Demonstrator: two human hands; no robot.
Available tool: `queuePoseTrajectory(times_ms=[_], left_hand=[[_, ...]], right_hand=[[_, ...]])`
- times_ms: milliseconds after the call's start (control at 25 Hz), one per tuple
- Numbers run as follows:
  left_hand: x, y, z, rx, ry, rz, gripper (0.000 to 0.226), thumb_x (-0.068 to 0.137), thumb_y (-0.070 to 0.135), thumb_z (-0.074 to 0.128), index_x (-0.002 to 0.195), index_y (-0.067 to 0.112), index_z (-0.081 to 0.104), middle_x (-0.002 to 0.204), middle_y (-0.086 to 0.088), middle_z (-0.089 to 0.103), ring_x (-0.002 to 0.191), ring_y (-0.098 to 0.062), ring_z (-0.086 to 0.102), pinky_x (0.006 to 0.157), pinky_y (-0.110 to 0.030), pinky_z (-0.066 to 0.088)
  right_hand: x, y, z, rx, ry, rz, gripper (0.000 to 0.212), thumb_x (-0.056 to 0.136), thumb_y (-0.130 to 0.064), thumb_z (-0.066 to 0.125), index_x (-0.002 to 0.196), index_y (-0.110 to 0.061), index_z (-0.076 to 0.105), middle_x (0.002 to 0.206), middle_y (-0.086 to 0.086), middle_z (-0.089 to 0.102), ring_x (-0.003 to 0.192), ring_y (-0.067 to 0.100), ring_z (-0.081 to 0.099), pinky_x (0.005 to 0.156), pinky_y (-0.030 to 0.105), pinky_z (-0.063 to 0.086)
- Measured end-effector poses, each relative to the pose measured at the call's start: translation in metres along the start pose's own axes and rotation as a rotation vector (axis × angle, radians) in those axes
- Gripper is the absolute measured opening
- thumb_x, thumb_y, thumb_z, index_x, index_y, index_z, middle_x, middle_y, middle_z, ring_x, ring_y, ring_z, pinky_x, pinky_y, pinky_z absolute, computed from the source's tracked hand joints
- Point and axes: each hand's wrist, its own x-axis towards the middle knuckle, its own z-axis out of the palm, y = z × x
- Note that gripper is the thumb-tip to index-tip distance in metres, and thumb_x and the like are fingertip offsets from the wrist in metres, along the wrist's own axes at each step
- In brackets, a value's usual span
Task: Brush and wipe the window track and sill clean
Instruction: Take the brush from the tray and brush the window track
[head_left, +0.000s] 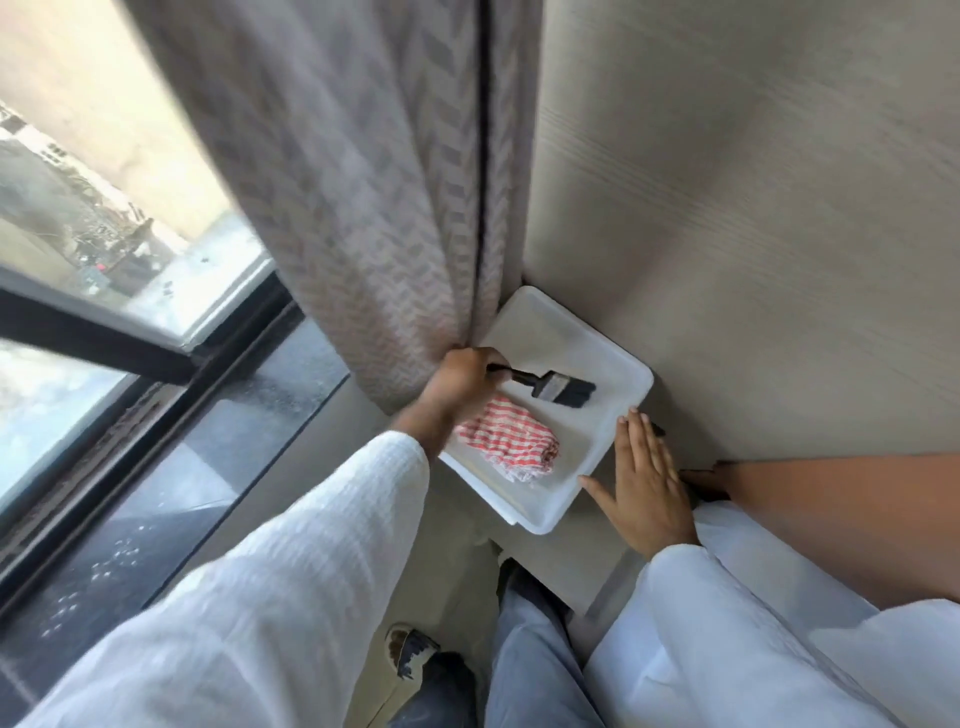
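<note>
My left hand (460, 384) is closed around the handle of a black flat brush (558, 388), whose bristles hang over a white plastic tray (618, 364) in the corner. A folded red-and-white checked cloth (511, 441) lies in the tray just below the brush. My right hand (647, 478) rests flat with fingers spread on the surface beside the tray's right edge, touching its rim. The dark window track (130, 421) and the black stone sill (197, 483) run along the left.
A grey patterned curtain (363, 182) hangs down to the sill right beside the tray and my left hand. A beige wall panel (727, 208) stands behind the tray. An orange-brown surface (841, 519) lies at the right. My legs and a sandal (410, 649) show below.
</note>
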Motion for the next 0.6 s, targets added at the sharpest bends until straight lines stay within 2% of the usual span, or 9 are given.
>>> queuePoseTrajectory(times_ms=[80,120,200,240,320,400,520,600], left_hand=[[-0.045,-0.013,-0.021,-0.25,0.138,-0.096,0.011,0.094,0.021,0.07,0.094,0.014,0.078,0.084,-0.009,0.08,0.061,-0.01,0.064,0.063,-0.023,0.047],[-0.071,-0.022,-0.031,-0.415,0.193,-0.157,0.012,0.094,0.023,0.071,0.092,0.013,0.078,0.078,-0.007,0.078,0.058,-0.01,0.062,0.063,-0.027,0.051],[-0.12,-0.043,-0.047,-0.77,0.294,-0.214,0.017,0.097,0.023,0.071,0.093,0.008,0.077,0.073,-0.002,0.075,0.06,-0.011,0.063,0.06,-0.03,0.054],[-0.147,-0.057,-0.058,-0.916,0.371,-0.222,0.017,0.099,0.022,0.069,0.094,0.008,0.077,0.074,0.001,0.075,0.062,-0.01,0.063,0.058,-0.025,0.053],[-0.197,-0.087,-0.082,-1.183,0.577,-0.268,0.017,0.102,0.02,0.064,0.097,0.008,0.075,0.075,-0.001,0.074,0.06,-0.009,0.062,0.055,-0.018,0.05],[-0.24,-0.116,-0.106,-1.428,0.842,-0.346,0.017,0.104,0.018,0.06,0.094,0.008,0.069,0.069,-0.006,0.072,0.055,-0.012,0.06,0.051,-0.02,0.047],[-0.285,-0.156,-0.133,-1.573,1.197,-0.436,0.023,0.104,0.015,0.057,0.081,0.018,0.061,0.055,0.0,0.068,0.048,-0.011,0.064,0.045,-0.022,0.052],[-0.305,-0.179,-0.147,-1.573,1.34,-0.444,0.024,0.104,0.014,0.056,0.08,0.019,0.061,0.054,0.0,0.07,0.048,-0.011,0.067,0.045,-0.022,0.055]], right_hand=[[0.0,-0.023,-0.01,-0.005,0.007,-0.054,0.107,0.092,-0.076,0.034,0.167,-0.007,0.003,0.179,0.011,-0.003,0.166,0.025,0.0,0.136,0.048,0.013],[0.002,-0.039,-0.014,-0.016,0.003,-0.098,0.107,0.091,-0.077,0.03,0.167,-0.008,0.002,0.179,0.01,-0.003,0.166,0.023,-0.002,0.136,0.045,0.01],[0.007,-0.073,-0.019,-0.053,-0.011,-0.201,0.102,0.096,-0.073,0.033,0.167,-0.008,0.0,0.179,0.01,-0.004,0.165,0.021,-0.003,0.134,0.037,0.001],[0.009,-0.095,-0.022,-0.077,-0.018,-0.258,0.1,0.098,-0.07,0.037,0.167,-0.008,0.0,0.179,0.01,-0.004,0.166,0.022,-0.002,0.133,0.034,0.0],[0.012,-0.143,-0.03,-0.105,-0.037,-0.358,0.098,0.099,-0.069,0.037,0.167,-0.009,0.001,0.179,0.009,-0.003,0.167,0.022,0.002,0.134,0.034,0.002],[0.015,-0.194,-0.036,-0.131,-0.028,-0.486,0.097,0.097,-0.072,0.031,0.167,-0.009,0.008,0.179,0.009,0.004,0.166,0.023,0.006,0.135,0.037,0.008],[0.022,-0.263,-0.037,-0.179,0.035,-0.699,0.095,0.097,-0.071,0.031,0.164,-0.004,0.023,0.176,0.014,0.02,0.164,0.028,0.018,0.133,0.045,0.024],[0.029,-0.308,-0.035,-0.227,0.027,-0.775,0.098,0.097,-0.073,0.03,0.165,-0.003,0.019,0.177,0.016,0.016,0.165,0.03,0.013,0.133,0.047,0.025]])
